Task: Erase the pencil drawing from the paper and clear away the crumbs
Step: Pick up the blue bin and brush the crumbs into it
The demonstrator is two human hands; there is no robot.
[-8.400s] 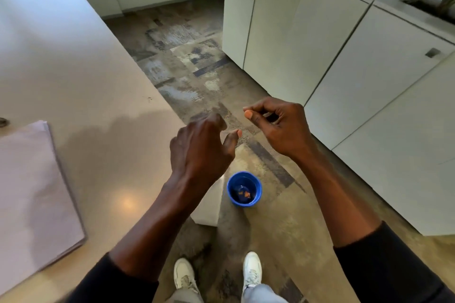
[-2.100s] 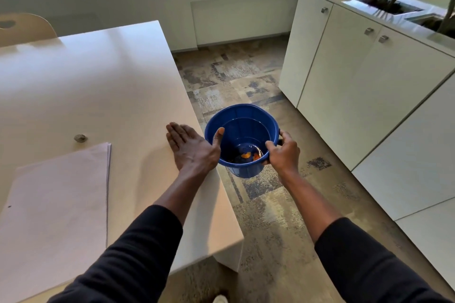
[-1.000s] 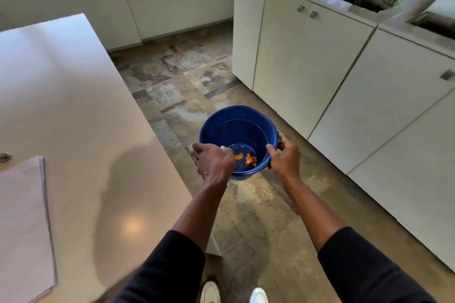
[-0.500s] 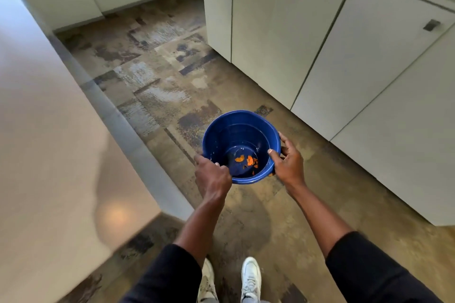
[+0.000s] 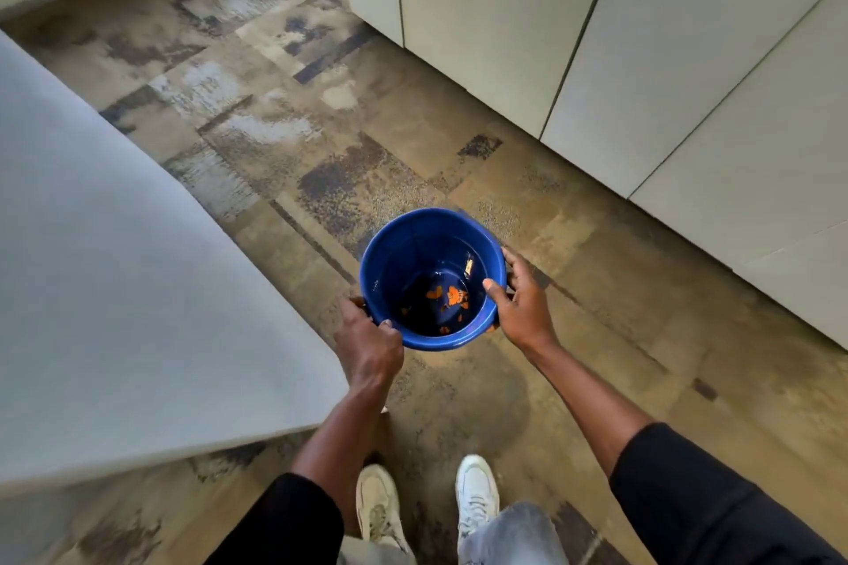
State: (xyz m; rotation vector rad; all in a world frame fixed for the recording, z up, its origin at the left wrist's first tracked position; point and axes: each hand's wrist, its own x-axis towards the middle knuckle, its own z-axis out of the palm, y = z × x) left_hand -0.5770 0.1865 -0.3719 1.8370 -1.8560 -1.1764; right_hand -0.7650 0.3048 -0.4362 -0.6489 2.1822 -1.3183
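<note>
- Location: the blue bucket is in front of the person, over the floor, just beside the corner of the bench. Whether its base touches the floor cannot be determined.
- Contents: orange crumbs lie on the bucket bottom, loose and scattered.
- Left hand: fingers curled round the near-left rim, gripping it.
- Right hand: thumb hooked over the right rim, remaining fingers on the outer wall, gripping it.
- Handling, bucket: judged to be light, rigid plastic with a smooth, possibly slippery wall. The rim is the stiffest part, so take hold there, at two opposite points as shown. Keep it level.
- Handling, crumbs: judged to be very light and brittle. They will shift or spill if the bucket tilts or is set down hard.
- Count: one bucket, two hands on it, two shoes below. The crumbs number roughly half a dozen visible pieces; the smallest are too fine to count.
- Not in view: the paper and any eraser.
- Surroundings: white cabinets stand along the far right.
</note>
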